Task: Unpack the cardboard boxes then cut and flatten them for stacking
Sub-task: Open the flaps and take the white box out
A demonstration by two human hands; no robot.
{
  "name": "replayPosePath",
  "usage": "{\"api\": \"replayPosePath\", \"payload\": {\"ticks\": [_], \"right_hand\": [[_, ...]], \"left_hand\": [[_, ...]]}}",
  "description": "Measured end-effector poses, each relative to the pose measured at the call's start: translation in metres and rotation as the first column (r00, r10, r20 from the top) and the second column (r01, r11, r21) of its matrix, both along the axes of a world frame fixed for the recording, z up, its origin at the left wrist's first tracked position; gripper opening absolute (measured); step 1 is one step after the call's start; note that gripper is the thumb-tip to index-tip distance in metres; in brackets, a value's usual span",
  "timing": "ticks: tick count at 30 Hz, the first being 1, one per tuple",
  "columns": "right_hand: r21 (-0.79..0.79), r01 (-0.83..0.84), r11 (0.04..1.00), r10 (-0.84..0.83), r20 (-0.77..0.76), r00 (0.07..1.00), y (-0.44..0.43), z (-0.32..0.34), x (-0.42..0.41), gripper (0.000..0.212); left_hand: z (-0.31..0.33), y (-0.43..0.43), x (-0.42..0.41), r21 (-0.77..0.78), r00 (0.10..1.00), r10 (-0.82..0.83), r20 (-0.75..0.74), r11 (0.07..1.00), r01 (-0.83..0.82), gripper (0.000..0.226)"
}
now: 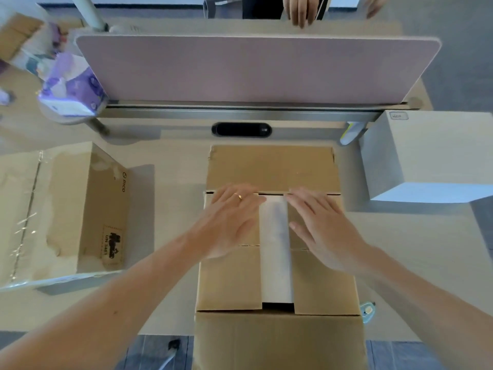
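Observation:
A brown cardboard box (pixel 229 279) stands at the desk's front middle, its far flap (pixel 270 166) folded back and its near flap hanging toward me. The two inner flaps lie nearly shut, with a white item (pixel 276 249) showing in the gap between them. My left hand (pixel 229 217) lies flat on the left inner flap, fingers spread, a ring on one finger. My right hand (pixel 322 228) rests flat on the right inner flap, fingertips at the gap's edge. Neither hand holds anything.
A second cardboard box (pixel 66 209) with clear tape lies on the left. A white box (pixel 426 156) stands at the right. A small cutter (pixel 367 311) lies by the box's right front corner. A pink divider panel (pixel 253 68) closes the back; another person's hands (pixel 301 9) show beyond it. Purple tissue packs (pixel 72 84) sit back left.

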State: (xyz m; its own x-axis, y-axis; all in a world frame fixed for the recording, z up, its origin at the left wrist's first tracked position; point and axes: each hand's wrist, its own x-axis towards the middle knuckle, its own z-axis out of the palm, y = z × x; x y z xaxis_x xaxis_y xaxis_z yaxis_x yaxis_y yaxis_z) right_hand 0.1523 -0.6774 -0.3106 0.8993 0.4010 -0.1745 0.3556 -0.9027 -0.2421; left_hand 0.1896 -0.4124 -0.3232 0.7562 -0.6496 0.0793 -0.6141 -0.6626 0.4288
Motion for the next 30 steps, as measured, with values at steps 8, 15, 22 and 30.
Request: {"api": "replayPosePath", "payload": {"ticks": [8,15,22,30], "right_hand": [[-0.092,-0.375,0.922,0.375,-0.021,0.927,-0.012,-0.002,-0.029,0.046],[-0.213,-0.462,0.861,0.487,0.079,0.870,-0.016,0.017,-0.026,0.040],[-0.156,-0.351,0.923,0.384,0.330,0.862,-0.047,0.074,-0.033,0.045],[-0.376,-0.063,0.924,0.150,0.206,0.967,-0.124,0.082,-0.059,0.033]], "left_hand": [[-0.002,0.000,-0.040,0.218,0.963,-0.270,0.009,0.940,0.261,0.033],[0.014,-0.002,-0.042,0.363,0.947,-0.302,0.110,0.899,0.245,0.025],[0.082,0.014,-0.050,0.314,0.937,-0.121,0.327,0.949,0.013,0.037],[0.109,0.075,-0.071,0.618,0.936,0.217,0.278,0.705,-0.348,0.034]]}}
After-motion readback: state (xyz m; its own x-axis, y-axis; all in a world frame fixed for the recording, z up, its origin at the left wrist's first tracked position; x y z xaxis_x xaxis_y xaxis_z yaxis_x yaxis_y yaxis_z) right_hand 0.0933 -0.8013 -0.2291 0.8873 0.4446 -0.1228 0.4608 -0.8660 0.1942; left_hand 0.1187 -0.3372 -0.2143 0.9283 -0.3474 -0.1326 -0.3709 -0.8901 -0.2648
